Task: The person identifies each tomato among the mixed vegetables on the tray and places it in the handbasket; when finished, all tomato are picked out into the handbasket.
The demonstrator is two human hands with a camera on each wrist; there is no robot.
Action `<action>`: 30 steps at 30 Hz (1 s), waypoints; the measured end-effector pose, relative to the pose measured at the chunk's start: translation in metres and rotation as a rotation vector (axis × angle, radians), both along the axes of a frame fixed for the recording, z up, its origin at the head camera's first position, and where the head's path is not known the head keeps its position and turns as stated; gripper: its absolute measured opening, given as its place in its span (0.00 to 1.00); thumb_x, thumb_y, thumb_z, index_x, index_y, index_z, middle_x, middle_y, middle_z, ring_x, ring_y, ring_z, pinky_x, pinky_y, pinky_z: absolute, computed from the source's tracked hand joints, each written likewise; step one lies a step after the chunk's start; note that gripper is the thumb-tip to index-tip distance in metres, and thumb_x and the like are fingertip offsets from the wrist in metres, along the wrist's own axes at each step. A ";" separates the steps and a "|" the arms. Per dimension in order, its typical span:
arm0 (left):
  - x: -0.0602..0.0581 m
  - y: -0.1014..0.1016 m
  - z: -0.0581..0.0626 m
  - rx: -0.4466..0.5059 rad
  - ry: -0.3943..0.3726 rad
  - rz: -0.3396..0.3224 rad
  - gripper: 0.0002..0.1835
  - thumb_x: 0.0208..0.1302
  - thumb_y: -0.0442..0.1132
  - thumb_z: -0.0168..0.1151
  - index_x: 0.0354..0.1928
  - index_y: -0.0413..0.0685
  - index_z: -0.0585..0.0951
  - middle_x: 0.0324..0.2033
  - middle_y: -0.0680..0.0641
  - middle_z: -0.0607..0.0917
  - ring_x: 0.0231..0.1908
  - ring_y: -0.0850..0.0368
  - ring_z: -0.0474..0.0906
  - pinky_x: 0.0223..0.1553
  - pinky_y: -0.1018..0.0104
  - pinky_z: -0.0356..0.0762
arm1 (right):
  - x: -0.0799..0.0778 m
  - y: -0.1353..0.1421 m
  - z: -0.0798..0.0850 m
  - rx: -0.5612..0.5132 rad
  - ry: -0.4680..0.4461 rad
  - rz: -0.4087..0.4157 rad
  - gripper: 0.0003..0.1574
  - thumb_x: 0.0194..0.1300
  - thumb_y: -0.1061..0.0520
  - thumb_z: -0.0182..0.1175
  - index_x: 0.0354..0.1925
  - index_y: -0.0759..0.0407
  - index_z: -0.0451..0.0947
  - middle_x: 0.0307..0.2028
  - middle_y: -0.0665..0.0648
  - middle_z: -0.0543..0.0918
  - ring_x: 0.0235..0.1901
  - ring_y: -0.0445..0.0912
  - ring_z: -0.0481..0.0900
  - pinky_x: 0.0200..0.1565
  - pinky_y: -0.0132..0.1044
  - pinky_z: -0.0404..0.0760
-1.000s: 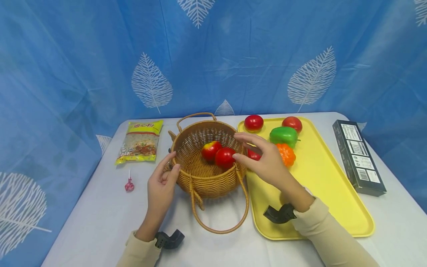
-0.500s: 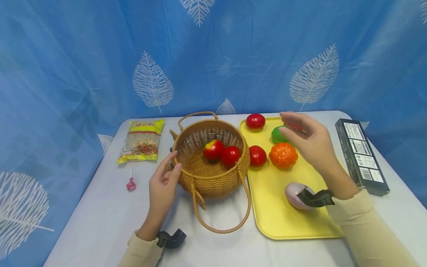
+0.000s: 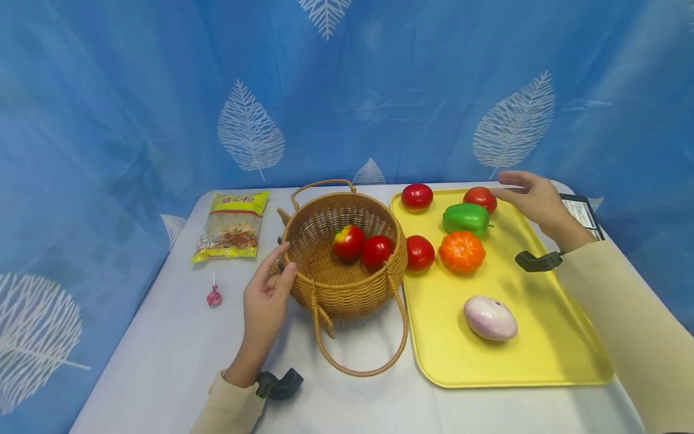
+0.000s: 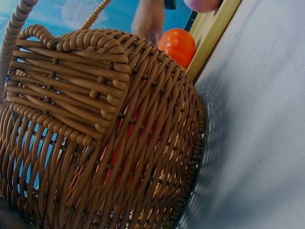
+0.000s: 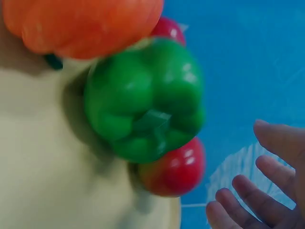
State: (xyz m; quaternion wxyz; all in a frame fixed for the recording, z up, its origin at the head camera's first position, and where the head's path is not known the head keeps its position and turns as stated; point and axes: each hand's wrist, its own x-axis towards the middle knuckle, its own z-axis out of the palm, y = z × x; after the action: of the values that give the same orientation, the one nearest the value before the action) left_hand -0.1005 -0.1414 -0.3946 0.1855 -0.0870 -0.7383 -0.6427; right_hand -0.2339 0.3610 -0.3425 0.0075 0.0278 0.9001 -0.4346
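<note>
Head view: basket (image 3: 343,301) upright, opens upward, near handle (image 3: 361,374) folded outward.

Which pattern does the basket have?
The basket has a brown, open weave, clearest in the left wrist view.

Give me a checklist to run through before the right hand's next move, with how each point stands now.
1. Brown woven wicker basket upright, opening uncovered: ok.
2. Left hand at the basket's rim: ok.
3. Left hand's grip firm: cannot tell.
4. Right hand free of any load: ok.
5. Right hand touching the smooth round red fruit behind the glossy green bell pepper: not ok, a gap shows.
</note>
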 end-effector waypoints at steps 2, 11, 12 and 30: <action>-0.001 0.001 0.002 0.002 0.008 -0.005 0.22 0.74 0.36 0.62 0.68 0.52 0.78 0.12 0.53 0.60 0.13 0.64 0.54 0.13 0.66 0.52 | -0.007 0.004 -0.006 -0.005 -0.027 0.005 0.52 0.70 0.36 0.63 0.79 0.59 0.56 0.74 0.69 0.61 0.71 0.68 0.60 0.65 0.66 0.64; -0.001 0.003 0.003 -0.006 -0.017 -0.001 0.22 0.75 0.36 0.62 0.68 0.53 0.78 0.12 0.53 0.61 0.13 0.64 0.54 0.14 0.67 0.53 | -0.018 0.009 -0.026 0.053 -0.094 0.031 0.56 0.70 0.34 0.62 0.80 0.61 0.52 0.75 0.73 0.56 0.72 0.71 0.55 0.64 0.68 0.65; 0.000 0.003 0.003 -0.008 -0.021 0.000 0.22 0.75 0.36 0.62 0.68 0.53 0.78 0.12 0.53 0.61 0.13 0.64 0.54 0.14 0.67 0.53 | -0.018 0.008 -0.029 0.043 -0.099 0.028 0.56 0.70 0.34 0.62 0.80 0.61 0.52 0.75 0.73 0.56 0.72 0.71 0.55 0.64 0.67 0.65; -0.001 -0.001 -0.001 -0.026 -0.030 0.023 0.23 0.74 0.34 0.62 0.68 0.51 0.77 0.12 0.54 0.60 0.14 0.65 0.53 0.15 0.69 0.52 | -0.024 0.001 -0.046 -0.013 -0.086 0.045 0.55 0.70 0.34 0.62 0.79 0.61 0.54 0.74 0.75 0.58 0.72 0.70 0.55 0.67 0.63 0.64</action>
State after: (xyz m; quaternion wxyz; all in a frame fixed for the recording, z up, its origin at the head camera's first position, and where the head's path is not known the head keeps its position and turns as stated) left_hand -0.1014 -0.1428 -0.3953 0.1806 -0.0713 -0.7503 -0.6320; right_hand -0.2584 0.3620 -0.3887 0.0563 0.0261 0.8966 -0.4384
